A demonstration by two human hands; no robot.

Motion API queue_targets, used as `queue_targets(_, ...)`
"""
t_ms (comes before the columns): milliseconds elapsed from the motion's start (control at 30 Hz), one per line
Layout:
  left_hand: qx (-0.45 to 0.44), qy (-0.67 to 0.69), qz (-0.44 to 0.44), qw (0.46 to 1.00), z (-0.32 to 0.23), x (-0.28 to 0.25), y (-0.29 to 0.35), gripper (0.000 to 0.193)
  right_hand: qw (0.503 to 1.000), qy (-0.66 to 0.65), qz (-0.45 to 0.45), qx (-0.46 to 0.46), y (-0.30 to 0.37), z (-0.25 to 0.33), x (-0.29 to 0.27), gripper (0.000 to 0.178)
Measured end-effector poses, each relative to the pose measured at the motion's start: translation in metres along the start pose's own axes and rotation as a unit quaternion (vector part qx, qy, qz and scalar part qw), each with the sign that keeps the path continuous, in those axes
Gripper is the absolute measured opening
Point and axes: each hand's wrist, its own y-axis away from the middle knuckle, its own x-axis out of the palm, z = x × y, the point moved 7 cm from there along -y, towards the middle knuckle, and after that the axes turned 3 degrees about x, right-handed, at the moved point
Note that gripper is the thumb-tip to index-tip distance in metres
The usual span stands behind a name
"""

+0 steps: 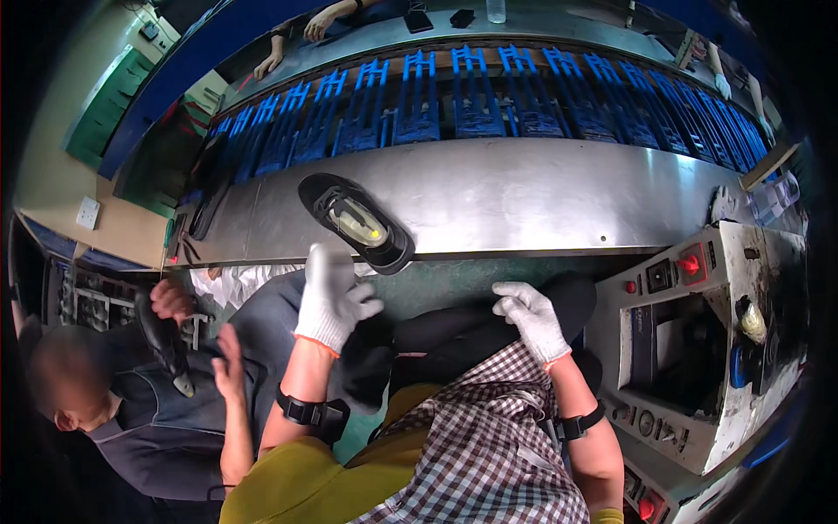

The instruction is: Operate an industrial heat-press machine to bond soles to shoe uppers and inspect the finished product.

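A black shoe [394, 241] with a pale yellow-green shoe last [356, 220] inside it lies on the metal bench, one end over the near edge. My left hand [332, 301], in a white knit glove, is raised just below that end; its fingers are apart and hold nothing. My right hand [532, 321], gloved likewise, hangs in front of the bench further right. Its fingers are loosely bent and apart, with nothing in them. Whether the left fingertips touch the shoe I cannot tell, as they are blurred.
Beyond the bench [524, 192] runs a conveyor of blue racks [415, 109]. At my left a co-worker holds another black shoe [160, 336]. A worn machine box [733, 249] with red buttons stands at my right. Other people's hands [327, 22] show across the conveyor.
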Motion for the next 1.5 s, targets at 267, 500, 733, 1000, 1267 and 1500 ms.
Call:
queue_targets(267,-0.054,-0.055,0.021,0.997,-0.01,0.068,-0.014,0.112,1.0,-0.004,0.012,0.028,0.007,-0.03,0.013,0.028)
queue_targets(500,-0.056,-0.07,-0.021,0.996,0.002,0.062,-0.024,0.063,0.999,-0.003,-0.007,0.032,0.011,-0.032,0.009,0.03)
queue_targets(733,-0.028,-0.049,0.122,0.991,0.088,0.059,0.024,0.039,0.993,-0.108,0.047,0.003,0.011,-0.013,0.003,0.049)
queue_targets(1000,0.057,-0.362,0.51,0.778,0.132,0.181,0.075,0.131,0.983,-0.086,-0.093,-0.135,0.015,-0.113,-0.065,0.041)
queue_targets(1267,0.215,-0.461,0.55,0.662,0.15,0.236,0.092,0.143,0.896,-0.409,-0.064,-0.16,0.087,-0.023,-0.081,0.065)
queue_targets(1500,0.307,-0.513,0.533,0.599,0.147,0.255,0.117,0.143,0.899,-0.377,-0.013,-0.22,0.108,0.008,-0.086,0.107)
